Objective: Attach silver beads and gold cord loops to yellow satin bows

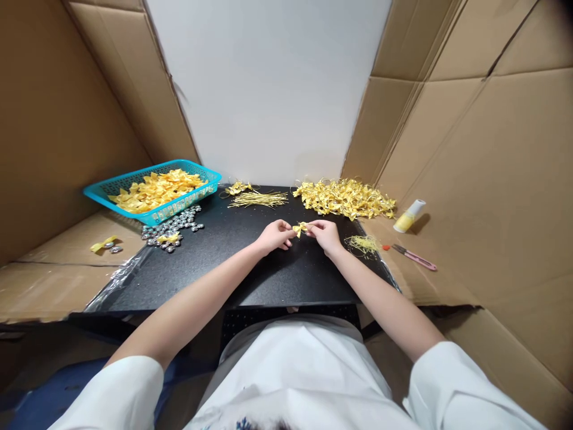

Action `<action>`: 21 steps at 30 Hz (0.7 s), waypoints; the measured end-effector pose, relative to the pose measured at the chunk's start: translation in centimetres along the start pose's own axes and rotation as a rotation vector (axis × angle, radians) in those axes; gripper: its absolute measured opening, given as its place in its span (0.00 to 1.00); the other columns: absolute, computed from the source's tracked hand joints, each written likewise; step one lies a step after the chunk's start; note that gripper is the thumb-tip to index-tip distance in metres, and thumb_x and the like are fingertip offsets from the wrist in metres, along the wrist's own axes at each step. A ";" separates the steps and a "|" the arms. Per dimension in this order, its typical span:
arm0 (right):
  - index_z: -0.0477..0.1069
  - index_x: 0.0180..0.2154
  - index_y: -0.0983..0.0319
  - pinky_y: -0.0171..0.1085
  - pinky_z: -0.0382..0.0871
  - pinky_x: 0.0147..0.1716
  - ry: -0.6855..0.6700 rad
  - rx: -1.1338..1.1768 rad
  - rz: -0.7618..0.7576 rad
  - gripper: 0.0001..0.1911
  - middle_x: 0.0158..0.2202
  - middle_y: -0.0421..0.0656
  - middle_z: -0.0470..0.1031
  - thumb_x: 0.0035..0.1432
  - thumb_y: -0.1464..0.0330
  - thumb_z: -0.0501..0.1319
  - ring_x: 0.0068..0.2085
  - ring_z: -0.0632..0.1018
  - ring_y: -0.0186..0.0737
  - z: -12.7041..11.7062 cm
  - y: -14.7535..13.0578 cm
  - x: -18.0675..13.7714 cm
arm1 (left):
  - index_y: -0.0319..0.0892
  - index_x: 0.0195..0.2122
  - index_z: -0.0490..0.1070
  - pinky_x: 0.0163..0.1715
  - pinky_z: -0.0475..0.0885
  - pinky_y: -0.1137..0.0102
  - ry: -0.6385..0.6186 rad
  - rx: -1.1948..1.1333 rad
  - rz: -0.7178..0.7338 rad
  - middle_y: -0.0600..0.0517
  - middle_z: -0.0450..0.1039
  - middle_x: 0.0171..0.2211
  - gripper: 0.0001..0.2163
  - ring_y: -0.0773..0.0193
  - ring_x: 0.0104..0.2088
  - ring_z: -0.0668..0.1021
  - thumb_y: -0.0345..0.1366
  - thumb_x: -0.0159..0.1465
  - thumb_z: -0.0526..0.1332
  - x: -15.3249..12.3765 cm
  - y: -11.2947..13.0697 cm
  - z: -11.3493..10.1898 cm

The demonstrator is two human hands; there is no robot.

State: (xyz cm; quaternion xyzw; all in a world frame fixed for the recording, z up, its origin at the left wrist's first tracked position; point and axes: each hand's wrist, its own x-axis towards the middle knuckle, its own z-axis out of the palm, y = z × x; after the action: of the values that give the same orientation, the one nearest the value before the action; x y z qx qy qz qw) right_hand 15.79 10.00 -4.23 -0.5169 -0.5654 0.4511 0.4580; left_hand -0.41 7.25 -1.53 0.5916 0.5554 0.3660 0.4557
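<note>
A small yellow ribbon bow (299, 229) is held between my two hands, above the middle of the black tabletop (268, 280). My left hand (276, 236) pinches its left side with thumb and forefinger. On the other side, the fingertips of my right hand (325, 235) close on the bow's right end. Beyond the hands lies a bundle of thin gold ties (259, 199). A heap of yellow bows with gold loops (344, 198) is behind my right hand. Silver beads or bells (172, 227) are scattered to the left, with a yellow bow among them.
At the back left stands a turquoise basket (179, 212) full of yellow bows. On the right are yellow thread scraps (363, 243), a pink-handled cutter (414, 257) and a white-and-yellow roll (409, 216). Cardboard walls (483, 179) enclose both sides.
</note>
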 end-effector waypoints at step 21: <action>0.74 0.28 0.61 0.37 0.74 0.42 0.035 -0.022 -0.397 0.08 0.35 0.44 0.79 0.51 0.63 0.64 0.38 0.79 0.40 -0.5 -1.9 -2.4 | 0.37 0.37 0.70 0.27 0.74 0.74 0.059 -0.180 0.403 0.51 0.75 0.30 0.21 0.70 0.25 0.75 0.50 0.53 0.66 -0.3 -0.3 0.4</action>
State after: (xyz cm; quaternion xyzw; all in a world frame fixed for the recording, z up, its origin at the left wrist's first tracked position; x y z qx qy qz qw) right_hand 16.06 7.49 -2.44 -0.4081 -0.6529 0.3367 0.5420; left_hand -0.18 6.89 -1.92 0.6366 0.4041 0.5149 0.4078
